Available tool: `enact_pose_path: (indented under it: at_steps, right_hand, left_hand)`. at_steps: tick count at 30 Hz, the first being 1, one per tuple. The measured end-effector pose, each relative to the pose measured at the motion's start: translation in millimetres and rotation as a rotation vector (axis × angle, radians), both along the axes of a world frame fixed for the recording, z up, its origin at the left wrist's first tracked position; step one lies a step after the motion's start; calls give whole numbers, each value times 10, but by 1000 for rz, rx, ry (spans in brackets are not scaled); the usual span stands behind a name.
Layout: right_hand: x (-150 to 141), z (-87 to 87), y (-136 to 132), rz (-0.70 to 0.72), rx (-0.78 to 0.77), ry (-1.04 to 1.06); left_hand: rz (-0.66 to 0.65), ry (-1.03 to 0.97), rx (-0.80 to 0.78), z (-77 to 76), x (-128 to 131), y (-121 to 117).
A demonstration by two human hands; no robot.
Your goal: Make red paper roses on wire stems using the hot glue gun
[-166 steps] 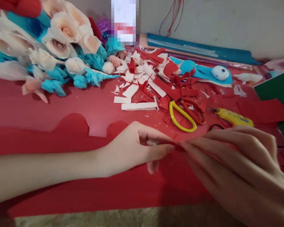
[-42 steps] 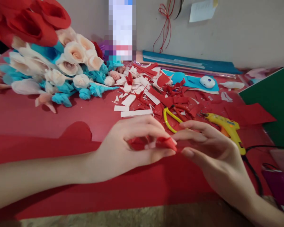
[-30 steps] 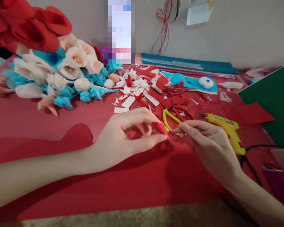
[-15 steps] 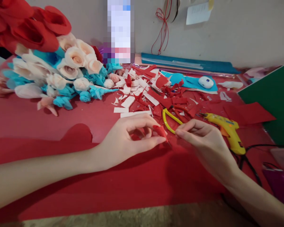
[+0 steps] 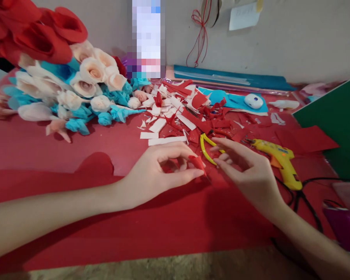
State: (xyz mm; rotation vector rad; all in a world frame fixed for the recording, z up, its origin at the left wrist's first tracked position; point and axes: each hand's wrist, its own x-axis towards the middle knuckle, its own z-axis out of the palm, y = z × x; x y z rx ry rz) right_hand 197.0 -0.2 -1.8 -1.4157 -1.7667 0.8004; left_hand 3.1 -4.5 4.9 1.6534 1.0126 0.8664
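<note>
I'm pinching red paper (image 5: 196,162) in my left hand (image 5: 160,171), holding my right hand (image 5: 247,171) partly open near the scissors (image 5: 204,149); open tabletop (image 5: 116,142) is lying beyond my left wrist.

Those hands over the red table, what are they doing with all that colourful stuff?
The person's left hand is pinching a small curled red piece. The right hand is open beside it, in front of some yellow-handled scissors; I can't tell whether it touches them. Behind the hands is a messy pile of red and white scraps. Handmade-looking flowers lie to the left, and a yellow glue gun lies to the right.
</note>
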Motion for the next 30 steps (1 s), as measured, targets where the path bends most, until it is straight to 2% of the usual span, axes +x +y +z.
enact_pose_path:
  at_steps: [4,7,14,21,27,30]
  right_hand:
    - [-9,107,-56,242,50,53]
    - [-42,176,-115,345,-34,139]
    - [-82,186,-172,279,-154,209]
    - [-34,236,-187,221,-88,124]
    - [-79,211,-202,240,-96,125]
    - [-102,204,-221,253,-96,141]
  left_hand:
    - [-18,-9,6,9,-3,2]
    - [-20,1,13,12,-3,-3]
    - [-13,-28,38,15,-3,-22]
    - [108,-214,3,53,-34,35]
    - [-17,-110,-58,-31,-3,-1]
    - [-23,-134,-80,-19,4,-23]
